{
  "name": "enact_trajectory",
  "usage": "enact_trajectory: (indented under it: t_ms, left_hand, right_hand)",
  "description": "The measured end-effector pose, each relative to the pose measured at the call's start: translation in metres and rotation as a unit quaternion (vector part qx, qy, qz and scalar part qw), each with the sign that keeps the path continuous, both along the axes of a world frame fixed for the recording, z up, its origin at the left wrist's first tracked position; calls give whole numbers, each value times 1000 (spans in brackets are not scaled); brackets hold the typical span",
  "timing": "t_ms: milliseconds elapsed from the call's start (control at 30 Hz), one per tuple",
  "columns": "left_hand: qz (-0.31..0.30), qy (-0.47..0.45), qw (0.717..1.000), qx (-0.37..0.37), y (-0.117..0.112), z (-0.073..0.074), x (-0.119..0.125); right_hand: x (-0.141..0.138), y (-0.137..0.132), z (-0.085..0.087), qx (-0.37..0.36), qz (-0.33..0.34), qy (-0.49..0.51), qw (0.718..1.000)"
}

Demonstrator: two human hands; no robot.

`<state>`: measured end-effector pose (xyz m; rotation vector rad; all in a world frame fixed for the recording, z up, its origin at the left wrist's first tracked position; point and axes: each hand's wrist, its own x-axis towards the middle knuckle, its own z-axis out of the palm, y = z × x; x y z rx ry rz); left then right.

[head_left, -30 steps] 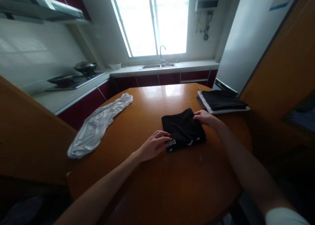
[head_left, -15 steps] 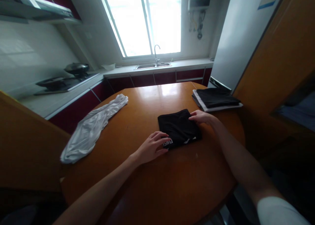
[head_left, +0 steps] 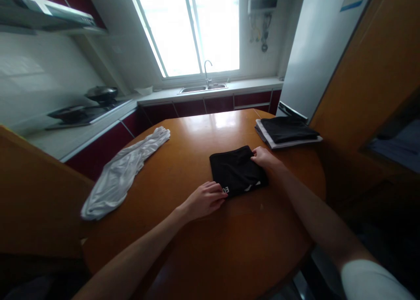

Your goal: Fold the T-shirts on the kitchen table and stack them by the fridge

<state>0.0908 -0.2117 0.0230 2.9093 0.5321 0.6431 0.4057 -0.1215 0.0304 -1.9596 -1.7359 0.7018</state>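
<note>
A folded black garment with white lettering and white marks along its near edge lies flat on the wooden table. Its near left corner is pinched in my left hand, whose fingers cover part of the lettering. My right hand grips the right edge close to the far right corner, fingertips closed on the cloth. The garment's exact kind cannot be made out while folded.
A loosely bunched white garment lies along the table's left side. At the far right of the table is a stack of folded clothes, black on top. Beyond stand a counter with a sink, a stove and a fridge.
My left hand's fingers have closed from a spread pose onto the near left corner. The right hand's fingers have curled tighter on the edge. The black garment stays in place.
</note>
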Motion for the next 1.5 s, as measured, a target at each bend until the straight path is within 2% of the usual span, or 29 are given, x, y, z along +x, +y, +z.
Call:
enact_trajectory:
  t_ms: [100,167,200,300,433,567,667,767,867,933,1033,1167,1500]
  left_hand:
    - [56,-70,995,-34,4,8,8]
    - [114,-121,985,-48,15,12,20]
    - [141,-133,980,-51,24,13,28]
    - [212,-101,971,-43,54,7,51]
    - [301,22,951,-67,86,-16,62]
    - [298,73,945,-109,96,-32,53]
    - [298,49,948,-100,92,-29,50]
    - [265,0,962,-62,79,-17,56]
    - [143,-13,989,-45,55,-6,63]
    - [43,28,997,-55,40,-3,67]
    - [-52,101,991,-67,26,-3,69]
    - [-73,129,986,-72,27,-3,69]
    - [-96,117,983,-104,26,9,68]
  right_hand:
    - [-18,-6,2,143,-18,-68,987]
    - [-35,-10,0,220,26,-98,970]
    - [-42,-11,-3,230,58,-108,965]
    - [-56,-11,-15,177,116,-148,966]
    - [-54,-6,-28,75,128,-166,975]
    - [-42,-1,-31,54,124,-156,979]
    - [-28,3,-30,37,105,-153,982]
    - [-14,7,-26,65,59,-149,985]
    - [-13,7,-21,149,19,-141,979]
    - [-20,6,-20,185,31,-136,973]
    - [-32,3,-24,142,83,-136,977]
    - [-33,5,-32,68,104,-134,983]
    - [-28,10,-34,70,95,-90,989]
